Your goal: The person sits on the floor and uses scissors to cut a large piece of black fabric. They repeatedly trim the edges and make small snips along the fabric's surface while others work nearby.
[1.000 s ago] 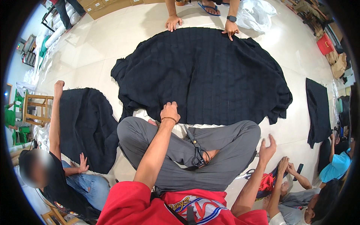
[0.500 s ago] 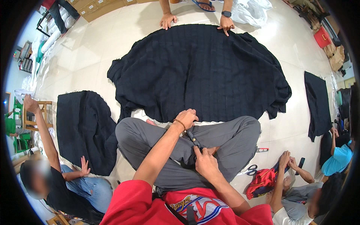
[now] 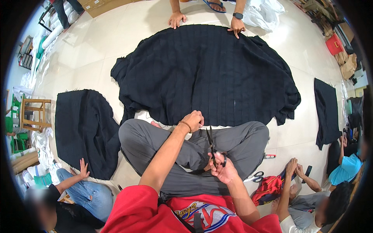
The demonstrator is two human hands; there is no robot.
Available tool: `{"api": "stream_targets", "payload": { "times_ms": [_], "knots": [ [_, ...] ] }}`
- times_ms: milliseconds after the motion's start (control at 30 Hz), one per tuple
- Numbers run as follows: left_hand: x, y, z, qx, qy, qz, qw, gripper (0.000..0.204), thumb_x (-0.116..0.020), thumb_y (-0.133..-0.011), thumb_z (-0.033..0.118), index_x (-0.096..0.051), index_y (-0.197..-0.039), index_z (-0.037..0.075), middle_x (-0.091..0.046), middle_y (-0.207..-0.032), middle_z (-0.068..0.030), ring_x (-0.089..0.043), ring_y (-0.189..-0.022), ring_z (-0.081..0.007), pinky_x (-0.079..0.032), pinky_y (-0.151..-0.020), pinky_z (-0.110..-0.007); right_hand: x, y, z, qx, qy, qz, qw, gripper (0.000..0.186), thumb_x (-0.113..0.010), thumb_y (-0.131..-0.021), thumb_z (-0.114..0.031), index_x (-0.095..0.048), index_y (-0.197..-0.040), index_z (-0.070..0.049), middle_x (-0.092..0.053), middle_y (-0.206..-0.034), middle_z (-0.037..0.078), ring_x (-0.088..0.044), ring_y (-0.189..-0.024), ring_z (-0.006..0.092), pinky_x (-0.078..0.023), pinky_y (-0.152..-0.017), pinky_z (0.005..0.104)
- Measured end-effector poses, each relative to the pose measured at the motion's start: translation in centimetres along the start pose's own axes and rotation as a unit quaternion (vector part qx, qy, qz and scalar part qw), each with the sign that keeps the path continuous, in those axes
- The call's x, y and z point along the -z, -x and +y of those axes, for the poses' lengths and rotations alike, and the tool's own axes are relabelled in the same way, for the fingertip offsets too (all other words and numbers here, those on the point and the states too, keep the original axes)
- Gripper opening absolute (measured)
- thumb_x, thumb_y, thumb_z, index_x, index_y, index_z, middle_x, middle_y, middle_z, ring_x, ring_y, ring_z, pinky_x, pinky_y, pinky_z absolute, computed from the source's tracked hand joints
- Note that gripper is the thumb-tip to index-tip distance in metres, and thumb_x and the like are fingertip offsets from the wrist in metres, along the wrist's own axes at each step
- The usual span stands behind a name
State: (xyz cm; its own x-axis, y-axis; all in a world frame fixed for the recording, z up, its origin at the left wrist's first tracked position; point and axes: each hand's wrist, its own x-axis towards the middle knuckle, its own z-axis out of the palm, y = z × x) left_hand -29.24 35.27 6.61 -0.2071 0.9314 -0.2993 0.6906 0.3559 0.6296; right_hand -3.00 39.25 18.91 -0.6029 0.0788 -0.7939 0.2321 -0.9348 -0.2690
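Observation:
A large sheet of black cloth [image 3: 202, 73] lies spread and slightly rumpled on the floor ahead of my crossed legs. At its near edge my left hand [image 3: 193, 120] is closed, the fingers pinching the cloth's border. Above my lap my right hand [image 3: 224, 171] grips a pair of black scissors [image 3: 210, 141]. The blades point away from me toward the cloth's near edge, to the right of my left hand, and look slightly apart. A co-worker's two hands [image 3: 177, 19] press on the cloth's far edge.
Smaller black cloth pieces lie at left [image 3: 86, 132] and far right [image 3: 326, 112]. Seated people flank me on both sides. Near my right knee are another pair of scissors [image 3: 257, 176], a red-handled tool [image 3: 269, 156] and a red-and-navy bundle [image 3: 268, 188]. Plastic bags [image 3: 264, 13] lie beyond.
My right hand has lifted the scissors from my lap and turned their blades toward the cloth. My left hand stays nearly in place. The person at left has lowered a raised arm.

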Motion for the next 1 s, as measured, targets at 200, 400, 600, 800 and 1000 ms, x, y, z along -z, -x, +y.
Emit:
{"api": "stream_targets", "payload": {
  "times_ms": [200,400,600,800,1000],
  "knots": [
    [0.8,0.3,0.2,0.016,0.03,0.004,0.999,0.01,-0.078,-0.08,0.01,-0.073,-0.088,0.007,-0.064,-0.108,-0.0086,-0.057,-0.115,-0.028,-0.048,-0.1,-0.039,-0.1,-2.0,-0.5,-0.029,-0.043,-0.012,0.999,0.052,-0.069,-0.094,-0.047,-0.06,-0.117,-0.001,-0.06,-0.078,0.004,-0.049,-0.058,0.0109,-0.033,-0.047,0.0241],
    [1.0,0.6,0.0,0.0,0.043,0.033,0.999,0.01,-0.077,-0.079,0.01,-0.072,-0.087,0.007,-0.064,-0.105,-0.0089,-0.058,-0.112,-0.0288,-0.048,-0.099,-0.039,0.3,-3.8,-0.3,-0.004,-0.045,0.01,0.999,0.04,-0.072,-0.093,-0.033,-0.062,-0.115,-0.001,-0.058,-0.075,0.002,-0.047,-0.053,0.0081,-0.031,-0.044,0.022],
    [1.2,0.7,-0.2,-0.015,0.054,0.047,0.997,0.01,-0.077,-0.078,0.008,-0.073,-0.087,0.007,-0.064,-0.104,-0.0102,-0.059,-0.113,-0.0301,-0.049,-0.099,-0.04,-0.3,-2.5,0.0,0.026,0.007,0.017,0.999,0.031,-0.072,-0.092,-0.017,-0.062,-0.118,-0.002,-0.058,-0.073,0.002,-0.049,-0.048,0.0071,-0.036,-0.039,0.0195],
    [1.7,1.1,0.2,-0.02,0.075,0.051,0.996,0.01,-0.077,-0.078,0.009,-0.072,-0.086,0.007,-0.064,-0.103,-0.0103,-0.059,-0.111,-0.0303,-0.049,-0.098,-0.041,-0.3,-2.0,-0.2,0.016,-0.004,0.012,1.0,0.035,-0.072,-0.092,-0.021,-0.062,-0.119,-0.001,-0.061,-0.072,0.004,-0.049,-0.048,0.0084,-0.036,-0.04,0.0211],
    [1.6,1.2,0.2,-0.022,0.076,0.045,0.996,0.011,-0.078,-0.076,0.008,-0.072,-0.086,0.008,-0.065,-0.103,-0.0102,-0.06,-0.111,-0.03,-0.049,-0.097,-0.04,-0.5,-1.4,-0.2,0.014,0.023,0.012,1.0,0.043,-0.071,-0.092,-0.03,-0.061,-0.122,0.001,-0.061,-0.072,0.006,-0.049,-0.047,0.0101,-0.035,-0.04,0.0239]
  ]
}}
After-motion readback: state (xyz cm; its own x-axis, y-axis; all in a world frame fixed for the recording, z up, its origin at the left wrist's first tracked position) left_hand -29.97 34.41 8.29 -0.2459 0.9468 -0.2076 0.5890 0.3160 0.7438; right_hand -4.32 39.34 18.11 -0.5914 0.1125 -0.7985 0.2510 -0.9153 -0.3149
